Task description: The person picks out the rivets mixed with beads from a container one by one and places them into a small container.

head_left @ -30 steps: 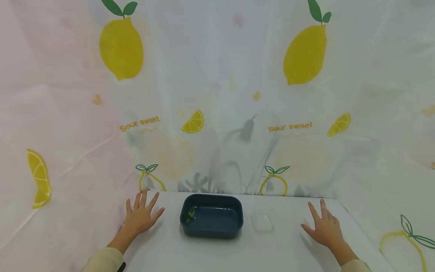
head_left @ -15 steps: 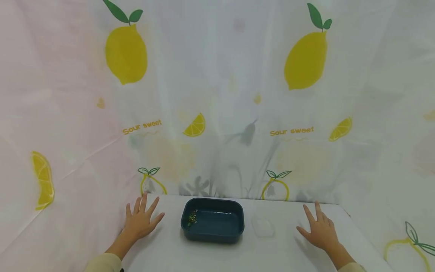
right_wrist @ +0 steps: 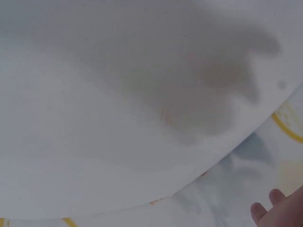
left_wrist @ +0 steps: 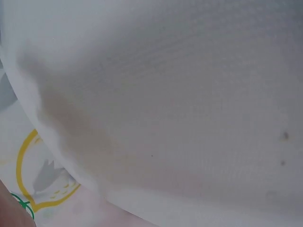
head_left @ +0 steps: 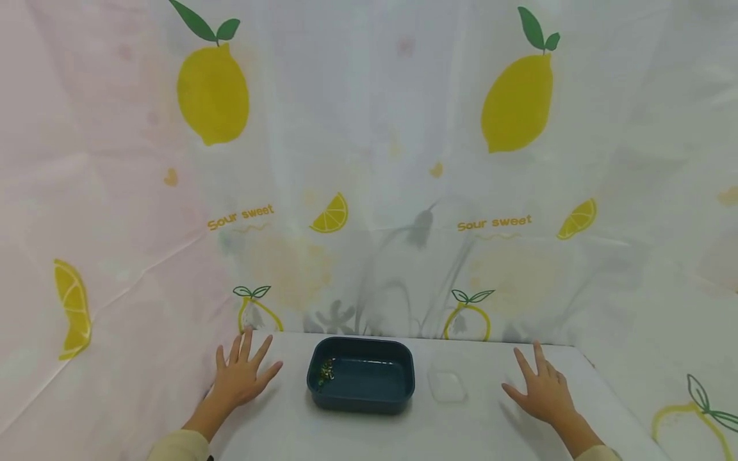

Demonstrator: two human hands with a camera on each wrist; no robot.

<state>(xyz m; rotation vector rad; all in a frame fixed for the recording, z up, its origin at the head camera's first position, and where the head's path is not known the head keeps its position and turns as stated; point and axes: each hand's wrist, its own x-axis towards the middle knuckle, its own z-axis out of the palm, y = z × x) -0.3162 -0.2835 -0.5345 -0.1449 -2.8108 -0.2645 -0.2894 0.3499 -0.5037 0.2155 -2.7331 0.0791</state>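
Observation:
In the head view a dark blue rectangular tub (head_left: 360, 374) stands on the white table (head_left: 369, 438). Small green and gold bits (head_left: 326, 370) lie at the left end inside it. My left hand (head_left: 239, 379), fingers spread, is over the table to the left of the tub and holds nothing. To the right of the tub lies a clear, flat plastic piece (head_left: 447, 387). Farther right, my right hand (head_left: 543, 390) has its fingers extended and is likewise without an object. Part of the right hand (right_wrist: 283, 212) shows in the right wrist view's lower corner.
A pale curtain (head_left: 369, 160) printed with lemons and "Sour sweet" hangs behind the table and along both sides. The table's back edge meets it just beyond the tub. Shadows of the hands fall on the white tabletop (right_wrist: 94, 118) in the wrist views.
The head view has tilted up slightly, so the table and tub sit a little lower in it. My right hand has shifted slightly left; the left hand is nearly unmoved.

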